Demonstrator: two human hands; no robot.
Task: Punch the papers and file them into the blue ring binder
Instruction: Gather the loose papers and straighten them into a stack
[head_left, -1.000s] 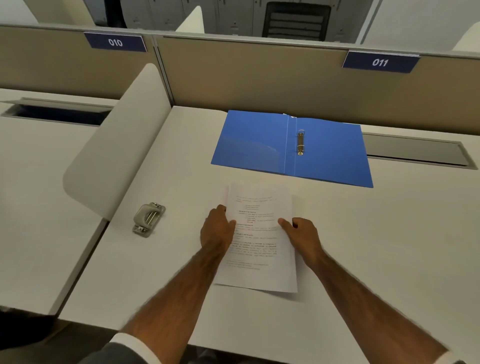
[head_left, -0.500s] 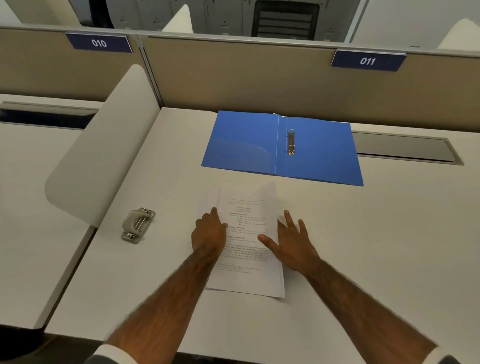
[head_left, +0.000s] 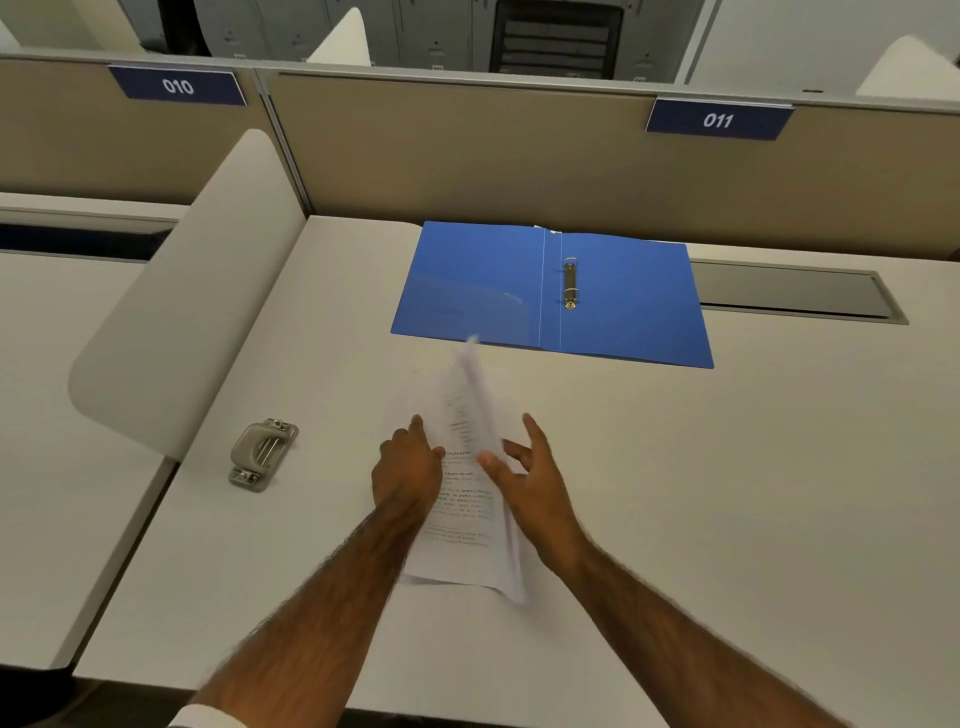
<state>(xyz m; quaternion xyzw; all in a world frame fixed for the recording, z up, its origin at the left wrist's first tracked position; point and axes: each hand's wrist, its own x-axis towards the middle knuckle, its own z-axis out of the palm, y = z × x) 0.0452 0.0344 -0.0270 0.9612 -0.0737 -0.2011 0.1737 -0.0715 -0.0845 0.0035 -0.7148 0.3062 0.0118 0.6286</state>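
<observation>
A white desk (head_left: 753, 467) is seen from above, from the head of the person seated at it. At the far left, a rounded white divider (head_left: 182, 291) is set between this desk and the next. Just right of it, near the desk's left edge, a small grey hole punch (head_left: 262, 454) lies untouched, well apart from everything else. Toward the centre, the left hand (head_left: 408, 470) is pressed down on the left part of a thin stack of printed papers (head_left: 462, 519), pinning them to the desk. The right edge of the papers is lifted and blurred, as though caught in motion. Just beside that raised edge, the right hand (head_left: 535, 483) is held open with fingers spread; whether the paper is pinched by its thumb cannot be told. Beyond the papers, toward the back of the desk, the blue binder (head_left: 623, 301) lies open and flat, its metal rings (head_left: 570, 283) exposed and nothing filed on them. The step in hand is judged to be gathering the sheets, with no punching yet done. For the next move, the sheets would need to be squared into an even stack and one edge brought across to the punch on the left.
</observation>
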